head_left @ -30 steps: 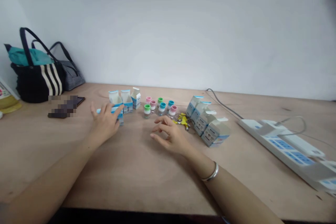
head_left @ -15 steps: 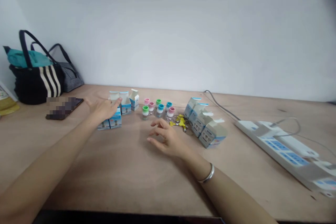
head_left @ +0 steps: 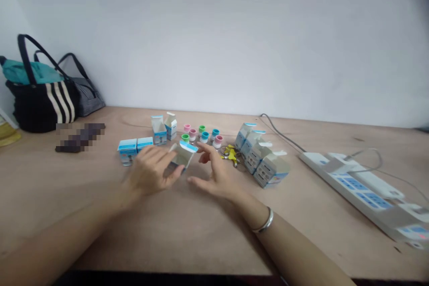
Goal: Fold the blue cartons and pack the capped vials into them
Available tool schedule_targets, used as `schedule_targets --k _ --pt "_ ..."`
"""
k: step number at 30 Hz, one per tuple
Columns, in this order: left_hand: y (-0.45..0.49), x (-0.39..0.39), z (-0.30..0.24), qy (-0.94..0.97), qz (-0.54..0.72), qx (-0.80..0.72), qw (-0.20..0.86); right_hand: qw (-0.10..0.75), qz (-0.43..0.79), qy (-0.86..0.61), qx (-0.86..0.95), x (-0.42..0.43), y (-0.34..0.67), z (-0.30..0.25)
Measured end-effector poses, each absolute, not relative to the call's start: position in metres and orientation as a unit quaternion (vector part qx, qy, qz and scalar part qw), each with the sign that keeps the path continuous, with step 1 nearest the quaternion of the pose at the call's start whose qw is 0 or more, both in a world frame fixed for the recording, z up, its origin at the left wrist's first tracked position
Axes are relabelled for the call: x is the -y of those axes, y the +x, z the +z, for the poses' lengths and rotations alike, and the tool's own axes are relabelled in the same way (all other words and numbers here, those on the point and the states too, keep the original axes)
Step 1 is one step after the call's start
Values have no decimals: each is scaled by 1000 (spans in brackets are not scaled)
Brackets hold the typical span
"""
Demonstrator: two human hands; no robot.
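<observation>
My left hand (head_left: 152,170) is closed around a small open cardboard box (head_left: 183,155), its flap up and its inside facing me. My right hand (head_left: 214,170), with a silver bangle on the wrist, is held open just right of that box, fingers apart. Beyond both hands stand several small clear jars with pink, green and blue caps (head_left: 204,136). Yellow pieces with metal rings (head_left: 230,153) lie right of the jars. Two closed blue-and-white boxes (head_left: 128,152) sit beside my left hand, and two open boxes (head_left: 159,133) stand behind.
A slanting row of open boxes (head_left: 264,165) stands to the right. Farther right lies a white power strip (head_left: 348,187) with cables. A dark phone (head_left: 80,138), partly pixelated, and a black bag with white stripes (head_left: 43,103) are at the left, near the wall.
My left hand has taken one open box from the group at the left and brought it right and nearer, beside my right hand. My right hand has barely moved.
</observation>
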State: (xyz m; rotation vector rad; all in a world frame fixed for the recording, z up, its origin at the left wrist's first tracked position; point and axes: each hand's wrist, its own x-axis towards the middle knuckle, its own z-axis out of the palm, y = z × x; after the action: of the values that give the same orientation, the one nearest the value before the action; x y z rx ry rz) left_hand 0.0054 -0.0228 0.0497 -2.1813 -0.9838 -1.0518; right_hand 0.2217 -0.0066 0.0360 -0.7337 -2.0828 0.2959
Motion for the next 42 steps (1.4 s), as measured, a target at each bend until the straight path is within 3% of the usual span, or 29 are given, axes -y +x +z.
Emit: schedule_targets --k 8,15,19,28,34,39,42 --pt "18 25 22 -813 -415 407 39 413 138 -227 871 6 220 34" --pt "10 9 23 -785 -472 401 22 406 197 -226 864 5 217 38" --pt "7 7 18 -770 -498 388 90 446 305 -251 803 4 214 32" --pt "-7 6 18 -876 -409 252 54 426 479 -309 702 5 214 29" --pt "-7 7 13 -874 -405 262 47 481 346 -398 700 -36 214 34" --pt "-5 8 12 -858 -436 273 6 373 162 -406 819 -69 205 34" --pt "-5 7 12 -846 -452 283 -14 359 104 -389 842 -74 198 30"
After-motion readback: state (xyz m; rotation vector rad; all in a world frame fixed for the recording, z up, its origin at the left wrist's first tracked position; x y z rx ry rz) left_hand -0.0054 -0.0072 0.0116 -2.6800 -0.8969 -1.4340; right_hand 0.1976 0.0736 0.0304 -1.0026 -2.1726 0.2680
